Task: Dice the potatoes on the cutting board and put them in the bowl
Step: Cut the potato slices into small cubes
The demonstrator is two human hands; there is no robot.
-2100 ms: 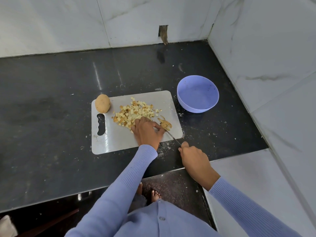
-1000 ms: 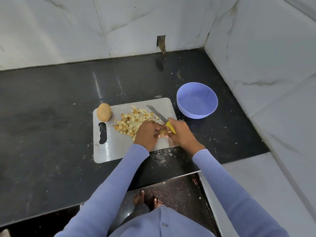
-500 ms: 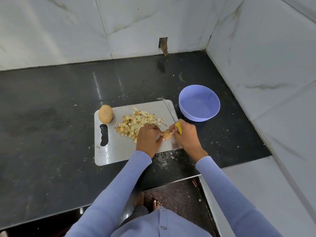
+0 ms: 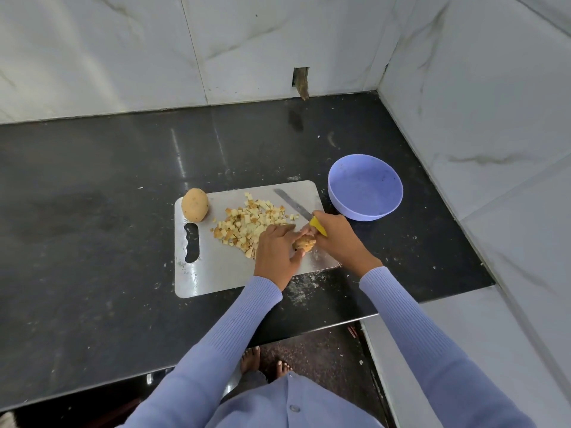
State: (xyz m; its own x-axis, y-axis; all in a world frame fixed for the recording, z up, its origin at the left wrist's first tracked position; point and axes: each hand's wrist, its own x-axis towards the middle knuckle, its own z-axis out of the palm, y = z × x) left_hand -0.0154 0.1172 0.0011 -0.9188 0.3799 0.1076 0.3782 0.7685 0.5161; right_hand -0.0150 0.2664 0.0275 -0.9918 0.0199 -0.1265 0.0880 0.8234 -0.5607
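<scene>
Midway through the dicing. Left hand point(image 4: 278, 251) curled over a remaining potato piece point(image 4: 304, 243) near the front right part of the cutting board point(image 4: 216, 273), its grip closed around that piece. Right hand point(image 4: 338, 239) wrapped shut on the yellow handle of the knife point(image 4: 296, 206), blade pointing away toward the far right corner of the board.

Compared with two seconds back: then down at the tabletop's front edge, the right hand now up over the board and pressed against the left, both meeting at the piece. Blade angle different from half a second ago too, swung leftward and lying lower across the board. Likely meaning: a fresh cut being lined up on this last chunk.

Pile of diced potato point(image 4: 250, 225) heaped mid-board, just beyond the left hand. One whole potato point(image 4: 194, 204) untouched at the far left corner, above the handle slot. Purple bowl point(image 4: 365, 186) just beside the board's far right corner on the dark tabletop point(image 4: 92, 230), holding no potato as yet. Transfer not begun; plenty of cutting left.
</scene>
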